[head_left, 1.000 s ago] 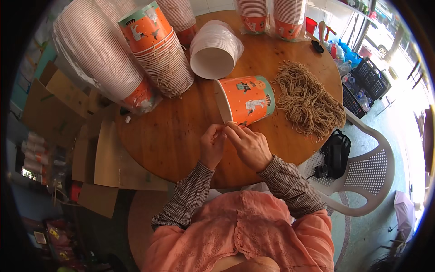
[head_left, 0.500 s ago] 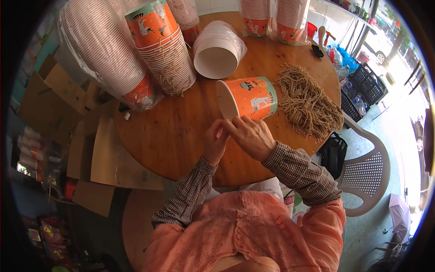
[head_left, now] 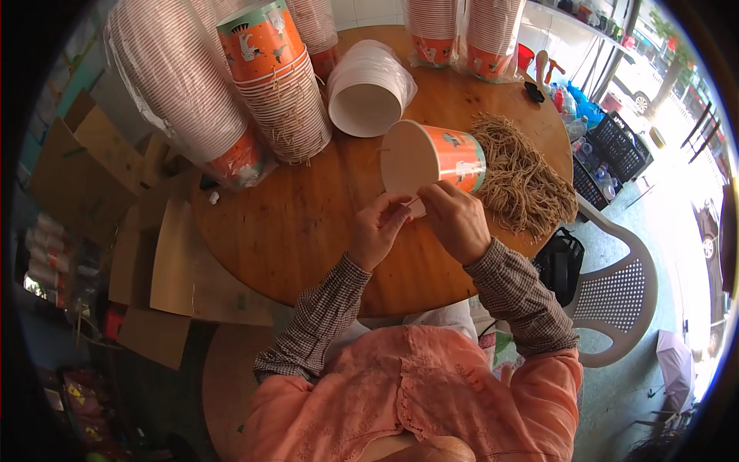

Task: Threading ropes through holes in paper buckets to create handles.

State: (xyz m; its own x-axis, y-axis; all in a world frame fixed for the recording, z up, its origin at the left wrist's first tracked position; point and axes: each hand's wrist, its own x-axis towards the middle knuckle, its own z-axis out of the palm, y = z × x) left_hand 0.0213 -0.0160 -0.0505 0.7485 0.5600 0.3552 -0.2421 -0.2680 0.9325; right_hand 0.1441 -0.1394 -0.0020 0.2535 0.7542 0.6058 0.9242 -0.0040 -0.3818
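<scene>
The left hand and right hand are facing each other over the near part of a round wooden table. Both sets of fingers are bunching at the near rim of an orange printed paper bucket; a thin strand is showing between them, but which fingers are pinching it is too small to tell. The bucket is lying sideways just beyond the fingers, its mouth facing left. Right of the fingers, a heap of tan cord is spreading beside it. Farther beyond the fingers, plastic-wrapped white buckets are lying on their side; to their left, a tall bucket stack is leaning.
</scene>
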